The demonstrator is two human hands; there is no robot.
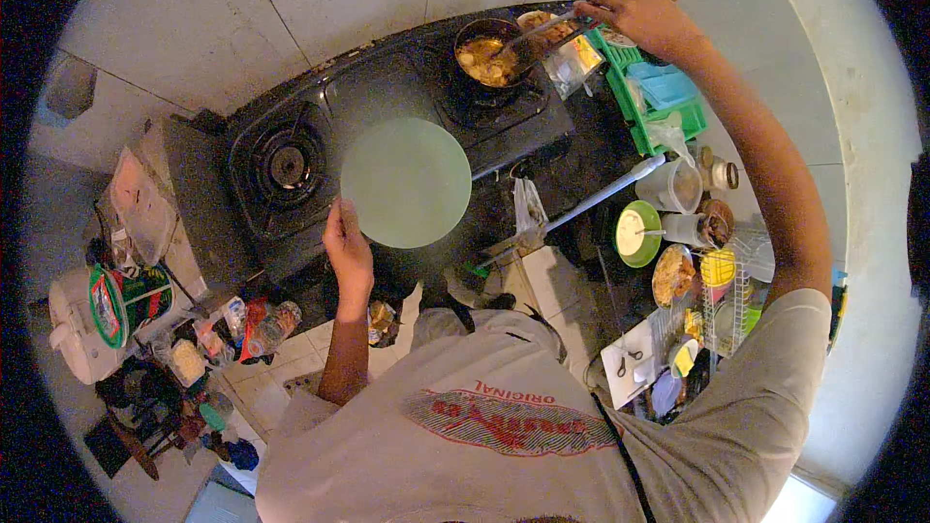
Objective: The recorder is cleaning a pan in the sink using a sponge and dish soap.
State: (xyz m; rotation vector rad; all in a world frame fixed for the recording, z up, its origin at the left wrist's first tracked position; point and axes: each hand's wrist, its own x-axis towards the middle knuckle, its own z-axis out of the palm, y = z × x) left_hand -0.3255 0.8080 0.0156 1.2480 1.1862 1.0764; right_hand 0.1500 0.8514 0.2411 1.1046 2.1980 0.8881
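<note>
My left hand (349, 247) grips the edge of a pale green round plate (405, 183), held up over the front of a black two-burner gas stove (378, 98). At the upper right, my right hand (631, 13) is closed around a long-handled utensil (545, 33), apparently tongs. The utensil's far end reaches into a small pan (485, 73) on the right burner. Pale pieces of food (479, 62) lie in yellowish oil or liquid in this pan. No pan stands on the left burner (289, 163).
Beside the pan are a plate of brown food (548, 27) and a plastic packet (574, 65). A green rack (628, 105), a green bowl of white batter-like mix (638, 234) and a plate of food (673, 276) line the right side. Scissors (628, 362) lie farther down.
</note>
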